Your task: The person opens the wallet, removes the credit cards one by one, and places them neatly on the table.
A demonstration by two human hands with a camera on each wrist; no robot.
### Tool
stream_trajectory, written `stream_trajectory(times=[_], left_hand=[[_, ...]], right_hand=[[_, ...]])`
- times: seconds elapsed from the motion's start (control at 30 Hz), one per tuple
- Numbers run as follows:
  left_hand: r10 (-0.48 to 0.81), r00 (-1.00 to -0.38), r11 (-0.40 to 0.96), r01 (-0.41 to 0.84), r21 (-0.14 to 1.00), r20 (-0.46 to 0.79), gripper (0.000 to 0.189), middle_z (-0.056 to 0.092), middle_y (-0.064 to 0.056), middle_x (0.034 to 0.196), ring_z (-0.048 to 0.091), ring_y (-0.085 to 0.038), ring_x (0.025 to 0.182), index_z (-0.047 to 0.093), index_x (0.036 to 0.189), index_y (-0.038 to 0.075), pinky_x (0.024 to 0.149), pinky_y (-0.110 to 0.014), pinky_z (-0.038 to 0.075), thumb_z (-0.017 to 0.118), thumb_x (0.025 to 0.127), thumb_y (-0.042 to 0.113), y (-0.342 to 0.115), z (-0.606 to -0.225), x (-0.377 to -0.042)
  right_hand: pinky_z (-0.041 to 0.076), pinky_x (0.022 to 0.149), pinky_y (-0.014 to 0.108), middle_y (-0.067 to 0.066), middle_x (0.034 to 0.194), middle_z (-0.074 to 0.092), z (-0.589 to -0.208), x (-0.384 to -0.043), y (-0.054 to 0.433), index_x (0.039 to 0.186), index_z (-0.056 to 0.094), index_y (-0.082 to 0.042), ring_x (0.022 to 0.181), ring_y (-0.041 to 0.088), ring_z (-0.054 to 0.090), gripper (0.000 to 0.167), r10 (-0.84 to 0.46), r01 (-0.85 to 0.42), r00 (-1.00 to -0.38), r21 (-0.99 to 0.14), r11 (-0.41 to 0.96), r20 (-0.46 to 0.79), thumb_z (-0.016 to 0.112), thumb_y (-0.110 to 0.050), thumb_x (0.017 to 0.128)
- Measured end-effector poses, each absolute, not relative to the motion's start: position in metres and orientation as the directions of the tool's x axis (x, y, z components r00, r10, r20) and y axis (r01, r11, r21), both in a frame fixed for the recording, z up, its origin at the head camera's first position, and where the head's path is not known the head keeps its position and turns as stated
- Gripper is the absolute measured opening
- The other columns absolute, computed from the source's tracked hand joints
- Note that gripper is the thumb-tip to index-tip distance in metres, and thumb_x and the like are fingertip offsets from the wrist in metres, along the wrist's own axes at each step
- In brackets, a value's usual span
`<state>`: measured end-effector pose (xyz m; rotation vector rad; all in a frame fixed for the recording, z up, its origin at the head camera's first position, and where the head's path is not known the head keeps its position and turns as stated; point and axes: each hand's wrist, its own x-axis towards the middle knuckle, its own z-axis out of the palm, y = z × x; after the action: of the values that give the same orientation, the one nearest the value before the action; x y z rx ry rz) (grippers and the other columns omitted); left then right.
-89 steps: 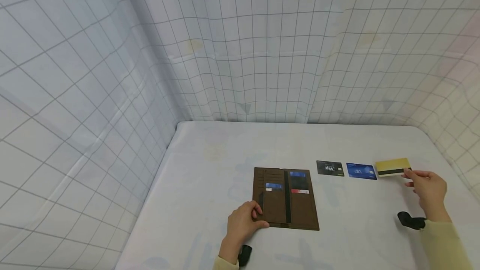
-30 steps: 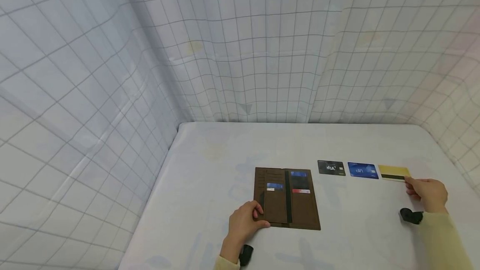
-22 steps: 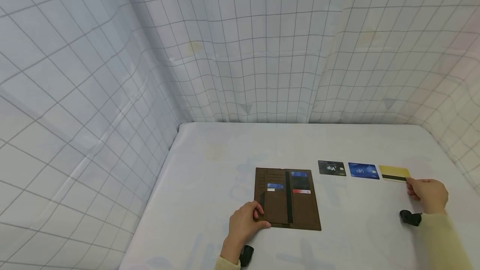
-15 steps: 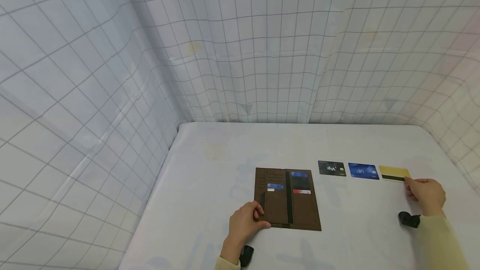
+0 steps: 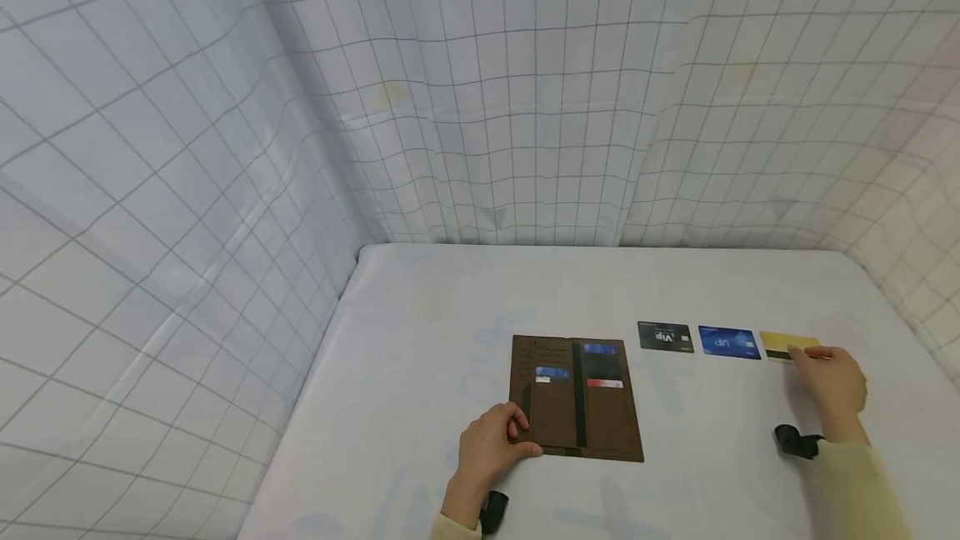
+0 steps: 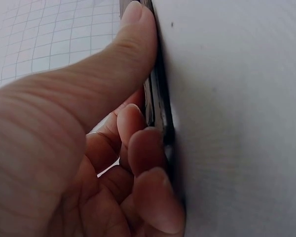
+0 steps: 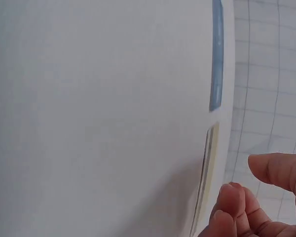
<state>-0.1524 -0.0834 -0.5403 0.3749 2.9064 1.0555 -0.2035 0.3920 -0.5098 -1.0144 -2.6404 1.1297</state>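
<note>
A brown wallet [image 5: 555, 432] lies spread flat on the white table, with several cards tucked in its slots. My left hand [image 5: 489, 438] holds its near left corner, thumb along the near edge and fingers curled at the side. In the left wrist view the thumb [image 6: 123, 49] lies along the wallet's dark edge. To the right, three cards lie in a row: a black card [image 5: 664, 337], a blue card [image 5: 729, 342] and a yellow card [image 5: 782, 339] with a dark stripe. My right hand [image 5: 831, 380] hovers over the yellow card, thumb and fingers apart with nothing between them.
The white-covered table [image 5: 420, 315] stands against a grid-patterned curtain [image 5: 510, 140] at the back, with more of the same cloth along both sides. A black wrist strap [image 5: 797, 442] sticks out beside the right wrist.
The right hand lowered the yellow card to the table at the right end of the row, let go of it and moved left over it. The left hand stayed on the wallet.
</note>
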Motion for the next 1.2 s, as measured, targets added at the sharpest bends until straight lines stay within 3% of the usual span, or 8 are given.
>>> stream_trajectory(times=[0.07,0.17,0.27,0.47,0.73,1.2], left_hand=[[0.234,-0.971,0.741,0.217,0.635,0.058,0.035,0.042,0.013,0.068,0.038,-0.004,0.053,0.058,0.083,0.022,0.05,-0.025,0.034,0.084,0.067,0.04,-0.084,-0.54,-0.152],[0.235,-0.97,0.74,0.218,0.636,0.059,0.035,0.042,0.014,0.068,0.038,-0.004,0.053,0.058,0.083,0.022,0.05,-0.025,0.034,0.084,0.067,0.04,-0.084,-0.539,-0.152],[0.234,-0.971,0.74,0.216,0.637,0.058,0.035,0.042,0.014,0.068,0.038,-0.004,0.053,0.058,0.083,0.022,0.05,-0.025,0.034,0.084,0.067,0.04,-0.084,-0.539,-0.152],[0.226,-0.973,0.744,0.206,0.636,0.051,0.035,0.043,0.013,0.068,0.038,-0.004,0.053,0.058,0.083,0.022,0.05,-0.025,0.034,0.084,0.067,0.04,-0.084,-0.539,-0.152],[0.221,-0.975,0.751,0.193,0.632,0.035,0.035,0.043,0.014,0.068,0.039,-0.004,0.054,0.059,0.083,0.022,0.051,-0.025,0.034,0.084,0.067,0.041,-0.084,-0.539,-0.153],[0.234,-0.97,0.745,0.221,0.63,0.063,0.036,0.043,0.014,0.068,0.038,-0.004,0.054,0.059,0.083,0.021,0.05,-0.024,0.034,0.084,0.067,0.039,-0.083,-0.539,-0.153]], right_hand=[[0.034,0.064,0.041,0.028,0.1,0.058,-0.509,-0.207,0.383,0.119,0.05,0.009,0.084,0.037,0.056,0.056,0.591,0.51,-0.794,-0.683,0.524,-0.139,0.049,-0.041,0.093],[0.035,0.061,0.038,0.021,0.086,0.063,-0.511,-0.212,0.367,0.118,0.051,0.009,0.066,0.025,0.06,0.054,0.539,0.434,-0.838,-0.706,0.559,-0.088,0.051,-0.039,0.094],[0.038,0.057,0.037,0.013,0.079,0.061,-0.513,-0.216,0.346,0.112,0.052,0.008,0.059,0.022,0.059,0.053,0.485,0.353,-0.874,-0.72,0.597,-0.026,0.053,-0.042,0.094],[0.041,0.051,0.033,0.011,0.079,0.06,-0.512,-0.225,0.294,0.101,0.056,0.003,0.059,0.021,0.059,0.04,0.304,0.16,-0.95,-0.722,0.673,0.073,0.062,-0.035,0.092],[0.041,0.048,0.034,0.005,0.072,0.059,-0.513,-0.231,0.228,0.091,0.059,-0.001,0.056,0.017,0.055,0.029,0.097,-0.008,-0.99,-0.739,0.674,0.099,0.067,-0.029,0.089],[0.042,0.054,0.031,-0.003,0.068,0.059,-0.522,-0.245,0.155,0.082,0.062,-0.01,0.055,0.014,0.051,0.025,-0.192,-0.124,-0.981,-0.767,0.63,0.001,0.071,-0.033,0.085]])
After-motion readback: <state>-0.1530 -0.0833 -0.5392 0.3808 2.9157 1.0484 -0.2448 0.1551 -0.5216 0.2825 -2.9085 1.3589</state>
